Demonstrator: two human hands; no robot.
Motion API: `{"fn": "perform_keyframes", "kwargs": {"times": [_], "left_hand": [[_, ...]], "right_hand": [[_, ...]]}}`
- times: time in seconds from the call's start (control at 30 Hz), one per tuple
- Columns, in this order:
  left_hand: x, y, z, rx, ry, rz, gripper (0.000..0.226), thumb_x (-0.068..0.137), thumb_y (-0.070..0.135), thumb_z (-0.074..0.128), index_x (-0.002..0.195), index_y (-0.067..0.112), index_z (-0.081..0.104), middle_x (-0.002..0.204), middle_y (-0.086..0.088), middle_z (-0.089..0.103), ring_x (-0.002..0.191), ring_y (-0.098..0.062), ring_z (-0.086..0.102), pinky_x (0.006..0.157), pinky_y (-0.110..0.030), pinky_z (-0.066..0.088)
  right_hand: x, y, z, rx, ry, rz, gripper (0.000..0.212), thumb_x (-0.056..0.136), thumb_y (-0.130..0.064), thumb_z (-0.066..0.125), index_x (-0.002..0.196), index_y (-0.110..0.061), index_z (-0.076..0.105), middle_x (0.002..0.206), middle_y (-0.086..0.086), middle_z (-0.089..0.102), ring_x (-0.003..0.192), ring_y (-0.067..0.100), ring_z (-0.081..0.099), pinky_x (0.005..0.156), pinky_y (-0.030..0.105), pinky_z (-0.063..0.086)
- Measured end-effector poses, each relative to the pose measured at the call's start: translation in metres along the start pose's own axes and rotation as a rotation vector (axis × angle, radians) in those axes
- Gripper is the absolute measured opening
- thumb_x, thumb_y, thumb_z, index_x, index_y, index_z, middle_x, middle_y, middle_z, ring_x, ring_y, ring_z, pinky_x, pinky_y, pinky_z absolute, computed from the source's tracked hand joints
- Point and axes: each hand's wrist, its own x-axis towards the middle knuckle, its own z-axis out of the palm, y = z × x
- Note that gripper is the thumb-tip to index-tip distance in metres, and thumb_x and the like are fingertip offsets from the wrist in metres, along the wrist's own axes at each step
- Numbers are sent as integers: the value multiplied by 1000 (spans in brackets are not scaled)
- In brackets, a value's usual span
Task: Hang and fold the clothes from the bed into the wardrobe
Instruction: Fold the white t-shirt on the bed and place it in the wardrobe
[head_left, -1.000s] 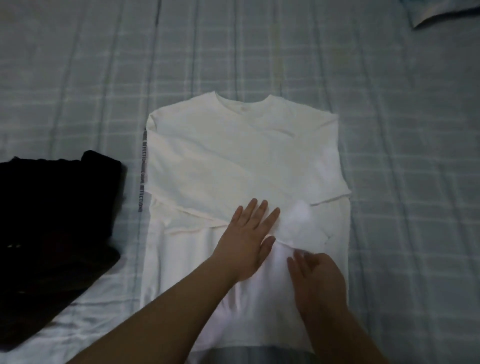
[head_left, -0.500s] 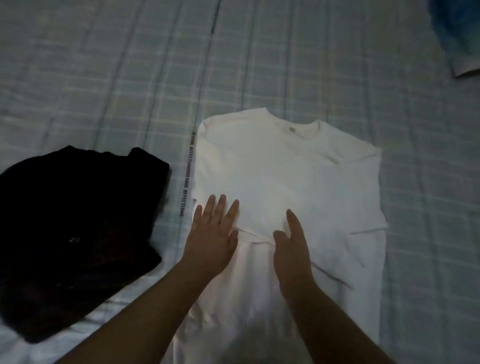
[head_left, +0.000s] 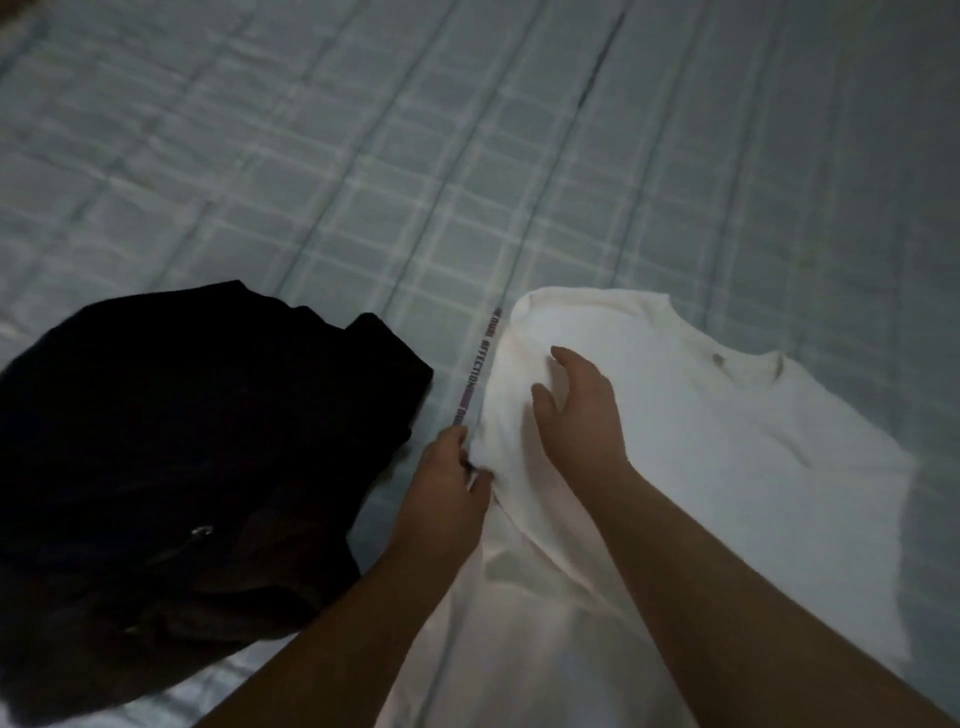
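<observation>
Head view looks down on a white T-shirt (head_left: 701, 467) spread flat on the bed (head_left: 260, 156), lying in the near right part of the scene with its neckline toward the far right and its hem running off the near edge. A small tag shows inside the collar. Along the shirt's left edge a narrow printed strip (head_left: 478, 364) with dark lettering peeks out, running from far to near.

The left hand (head_left: 447, 493) is at that left edge, near the lower end of the strip, its fingers curled and pinching the white fabric where the edge bunches up slightly. The right hand (head_left: 576, 410) is just beside it, over the shirt's left shoulder area, fingers loosely bent and spread, thumb apart from the rest, holding nothing; whether the palm actually touches the cloth cannot be told. Both bare forearms reach in from the near edge, crossing over the shirt's lower half.

To the left of the shirt, with a slim band of sheet between them, lies a heap of dark clothing (head_left: 182, 467), crumpled and not folded, with a small metal fitting glinting on it.

The bed is covered by a pale grey-blue sheet with a check of light lines, and long creases run across it toward the far side.
</observation>
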Motion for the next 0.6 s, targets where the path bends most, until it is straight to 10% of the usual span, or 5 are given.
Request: {"fn": "perform_keyframes", "kwargs": {"times": [0.13,0.27,0.43,0.6], "left_hand": [[12,5,1,110,-77,5,57,89,16,65,140,25,39,125,5,51,112,-13,55,89,-19,38],[14,2,-4,124,-75,-80,37,92,24,59,124,32,43,95,14,59,89,-12,61,76,-26,44],[17,-6,-15,63,-58,-58,10,93,18,56,101,20,61,88,12,60,88,-11,58,73,-23,38],[26,-6,-20,5,-92,-48,10,91,11,56,92,19,61,82,12,59,80,-10,58,67,-21,39]], "right_hand": [[49,-10,9,-123,-70,23,42,93,-44,59,128,-20,57,117,2,62,112,24,56,100,46,43],[66,-20,16,-358,-91,-39,35,95,-47,51,117,-21,60,113,4,58,109,28,52,91,44,42],[77,-27,15,120,-69,13,10,95,-20,49,85,-18,49,77,-5,55,72,13,52,70,31,38],[85,-28,1,345,-45,85,36,87,2,50,114,-21,57,88,-5,61,64,-1,53,58,10,39]]}}
